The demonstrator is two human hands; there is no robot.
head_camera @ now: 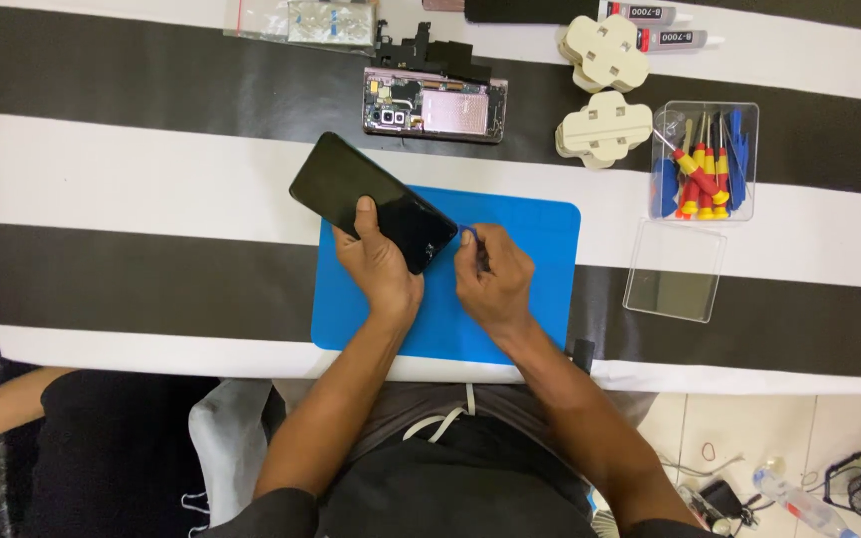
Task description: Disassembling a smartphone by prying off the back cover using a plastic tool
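Mostly table: black-and-white striped cloth (151, 179) w/ a blue mat (540, 249) in the middle, tiled floor (749, 428) showing lower right. Left hand (379, 264) grips the dark phone (371, 199), tilted half on the mat, half on the cloth; right hand (495, 279) pinches a small blue pick (469, 232) at the phone's lower corner. Behind: opened phone body (435, 105), clear tool box (705, 159) and its loose lid (675, 271).
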